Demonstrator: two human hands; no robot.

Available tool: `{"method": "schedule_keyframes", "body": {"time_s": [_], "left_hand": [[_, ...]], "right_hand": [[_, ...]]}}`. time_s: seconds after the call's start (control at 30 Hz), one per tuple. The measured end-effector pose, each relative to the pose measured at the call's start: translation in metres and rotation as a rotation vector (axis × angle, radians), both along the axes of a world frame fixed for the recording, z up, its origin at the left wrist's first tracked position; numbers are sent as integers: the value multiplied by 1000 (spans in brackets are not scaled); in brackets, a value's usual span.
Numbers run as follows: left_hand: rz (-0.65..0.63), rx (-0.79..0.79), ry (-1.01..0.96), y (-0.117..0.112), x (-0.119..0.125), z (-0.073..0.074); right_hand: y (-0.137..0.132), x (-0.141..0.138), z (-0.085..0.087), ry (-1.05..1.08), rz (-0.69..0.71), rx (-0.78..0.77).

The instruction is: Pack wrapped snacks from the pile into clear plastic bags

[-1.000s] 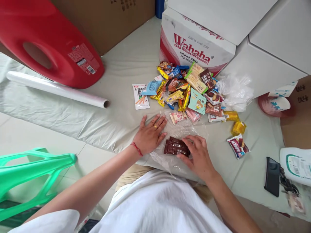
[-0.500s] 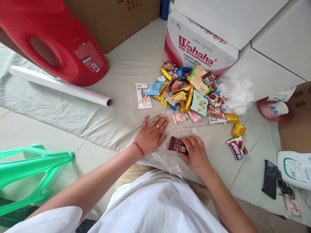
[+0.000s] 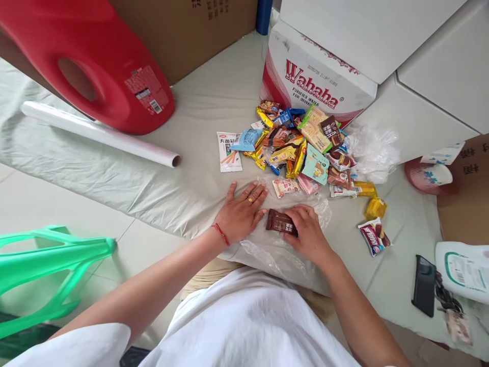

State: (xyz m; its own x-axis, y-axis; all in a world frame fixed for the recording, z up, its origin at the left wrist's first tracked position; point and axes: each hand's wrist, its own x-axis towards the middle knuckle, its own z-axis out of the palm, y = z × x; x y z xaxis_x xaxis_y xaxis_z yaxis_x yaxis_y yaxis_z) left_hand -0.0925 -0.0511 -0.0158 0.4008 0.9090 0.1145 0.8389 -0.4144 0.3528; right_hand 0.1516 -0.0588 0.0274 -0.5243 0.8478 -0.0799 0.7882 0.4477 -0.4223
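My left hand [image 3: 242, 211] lies flat with its fingers spread, pressing on the left edge of a clear plastic bag [image 3: 263, 252] on the cloth-covered table. My right hand [image 3: 307, 229] is closed around the right end of a brown snack packet [image 3: 280, 223], which rests on the plastic. Its right end is hidden under my fingers. Just beyond my hands lie a cream packet [image 3: 286, 187] and a pink packet [image 3: 307, 184]. Behind them is a heap of wrapped snacks [image 3: 290, 148] in many colours, with a white packet [image 3: 229, 152] at its left.
A Wahaha carton [image 3: 317, 76] stands behind the heap, with crumpled clear plastic [image 3: 374, 150] at its right. On the left are a red jug [image 3: 145, 102] and a white roll [image 3: 103, 135]. A phone [image 3: 424, 285] and a white bottle [image 3: 464, 270] lie at right. A green stool [image 3: 57, 255] stands below the table.
The view has shifted slightly. My right hand keeps its grip on the brown packet, and the plastic around it has shifted a little. My left hand stays flat.
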Motion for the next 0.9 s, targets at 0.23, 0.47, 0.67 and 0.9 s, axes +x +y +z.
{"method": "schedule_keyframes", "body": {"time_s": [0.23, 0.47, 0.67, 0.9], "left_hand": [[17, 32, -1, -5, -5, 2], [83, 54, 18, 3, -28, -8], [62, 211, -122, -2, -42, -5], [-376, 17, -126, 9, -60, 17]], "right_hand": [[-41, 30, 22, 206, -53, 140], [-107, 40, -6, 56, 170, 238], [-91, 37, -4, 306, -73, 158], [-32, 49, 21, 452, -245, -184]]}}
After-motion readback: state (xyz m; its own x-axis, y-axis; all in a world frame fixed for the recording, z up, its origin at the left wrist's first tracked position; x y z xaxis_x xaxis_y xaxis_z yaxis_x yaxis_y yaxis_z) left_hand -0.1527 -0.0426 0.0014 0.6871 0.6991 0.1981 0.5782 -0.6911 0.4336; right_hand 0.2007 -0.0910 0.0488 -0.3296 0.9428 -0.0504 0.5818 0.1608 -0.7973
